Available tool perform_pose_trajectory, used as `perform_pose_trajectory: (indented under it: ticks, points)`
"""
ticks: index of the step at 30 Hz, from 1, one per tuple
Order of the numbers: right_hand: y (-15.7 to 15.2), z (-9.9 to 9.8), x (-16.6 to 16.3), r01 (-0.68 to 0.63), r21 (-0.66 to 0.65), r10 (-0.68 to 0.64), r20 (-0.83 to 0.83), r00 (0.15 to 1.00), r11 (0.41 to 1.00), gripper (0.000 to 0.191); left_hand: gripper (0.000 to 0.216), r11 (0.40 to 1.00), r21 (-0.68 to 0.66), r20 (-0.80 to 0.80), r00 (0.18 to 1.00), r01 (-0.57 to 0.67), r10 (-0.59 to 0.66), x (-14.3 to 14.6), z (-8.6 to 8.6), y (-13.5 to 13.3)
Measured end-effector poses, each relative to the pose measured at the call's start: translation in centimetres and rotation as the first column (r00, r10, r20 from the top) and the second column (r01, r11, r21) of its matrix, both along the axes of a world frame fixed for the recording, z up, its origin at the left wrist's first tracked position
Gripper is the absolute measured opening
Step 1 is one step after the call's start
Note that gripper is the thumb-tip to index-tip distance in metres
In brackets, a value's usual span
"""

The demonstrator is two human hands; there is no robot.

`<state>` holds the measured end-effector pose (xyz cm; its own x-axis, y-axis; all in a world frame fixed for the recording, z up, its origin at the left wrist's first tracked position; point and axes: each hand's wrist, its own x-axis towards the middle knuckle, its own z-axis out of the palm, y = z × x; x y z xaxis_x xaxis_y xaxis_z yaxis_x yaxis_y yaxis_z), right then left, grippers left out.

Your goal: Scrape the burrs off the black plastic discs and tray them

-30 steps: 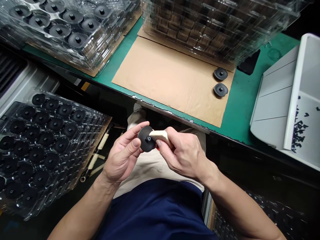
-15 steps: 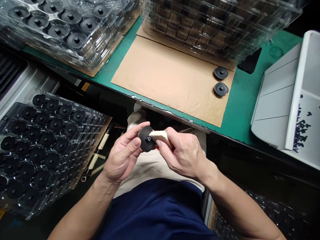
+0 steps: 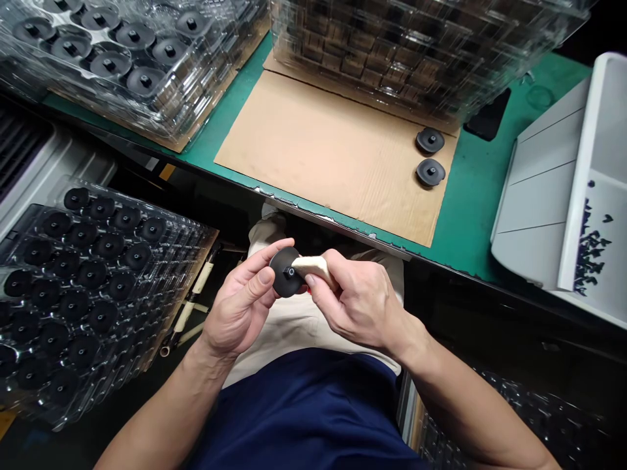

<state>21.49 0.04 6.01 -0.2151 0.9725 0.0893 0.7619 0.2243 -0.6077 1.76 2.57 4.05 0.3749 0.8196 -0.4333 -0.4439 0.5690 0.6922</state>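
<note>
Held above my lap, a round black disc [image 3: 285, 282] with a short hollow stem at its centre sits between the thumb and fingers of my left hand [image 3: 243, 301]. My right hand [image 3: 356, 297] pinches a cream-coloured felt-like pad [image 3: 313, 266], whose tip touches the disc's face beside the stem. Something red shows in a sliver under the pad, too small to name. Two similar black discs, an upper one [image 3: 430, 140] and a lower one [image 3: 430, 173], lie stem up on the right side of a cardboard sheet [image 3: 313, 143].
Stacked clear trays with black discs stand on the green table [image 3: 470, 222] at upper left [image 3: 171, 104] and below at left [image 3: 161, 274]. Another clear tray stack [image 3: 392, 59] rises behind the cardboard. At right are a phone-like black slab [image 3: 488, 116] and a pale bin [image 3: 539, 196] holding small dark pieces.
Both hands, the disc and the pad keep nearly the same pose. The table and its contents have shifted slightly left in view.
</note>
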Motion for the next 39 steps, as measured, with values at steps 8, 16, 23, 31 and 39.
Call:
perform_pose_trajectory:
  ticks: [8,16,23,31,39]
  points:
    - [0.0,0.0,0.1,-0.006,-0.010,0.006,-0.004,1.000,1.000,0.021,0.044,1.000,-0.009,-0.008,1.000,-0.002,0.002,0.2,0.2,0.1]
    - [0.0,0.0,0.3,-0.001,-0.011,0.001,0.003,1.000,1.000,0.022,0.044,1.000,-0.017,-0.003,1.000,-0.001,0.001,0.4,0.3,0.2]
    - [0.1,0.2,0.4,0.002,-0.010,-0.002,0.009,1.000,1.000,0.022,0.043,1.000,-0.015,-0.003,1.000,-0.001,0.001,0.5,0.5,0.4]
    - [0.1,0.5,0.4,-0.001,0.001,0.001,0.012,1.000,1.000,0.021,0.042,1.000,-0.009,-0.004,1.000,0.000,0.000,0.6,1.0,0.4]
    - [-0.1,0.9,0.3,-0.015,0.027,0.014,0.020,1.000,1.000,0.020,0.044,1.000,0.002,-0.007,1.000,-0.007,0.007,0.3,1.4,0.1]
